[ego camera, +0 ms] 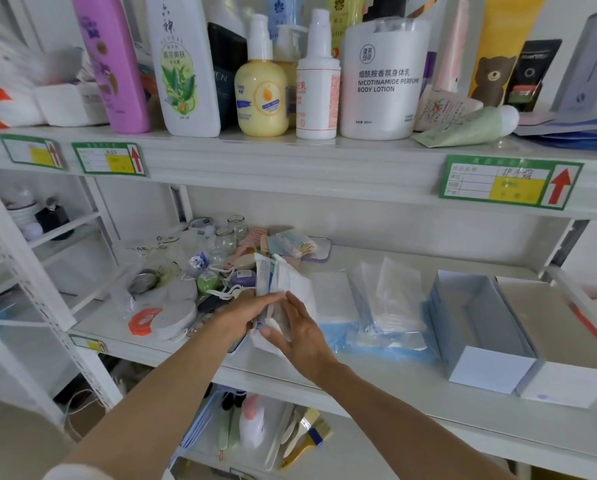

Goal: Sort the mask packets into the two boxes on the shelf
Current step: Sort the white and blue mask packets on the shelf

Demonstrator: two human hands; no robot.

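Observation:
A bundle of white mask packets [283, 282] stands on edge over the middle shelf. My left hand [245, 315] grips it from the left, and my right hand [299, 336] presses against its right side with fingers spread on the packets. To the right, more mask packets lie on the shelf: a white stack [335, 296] and clear packets with blue masks [390, 317]. Further right sit two open boxes side by side, a pale blue one [477, 365] and a white one [567, 379]. Both look empty inside.
Left of the hands lies clutter: glass jars [226, 237], round white items, an orange tape ring [144, 320], cotton swabs. Bottles of lotion [382, 81] fill the upper shelf. The lower shelf holds brushes [307, 434] and a bottle. A white rack upright stands at left.

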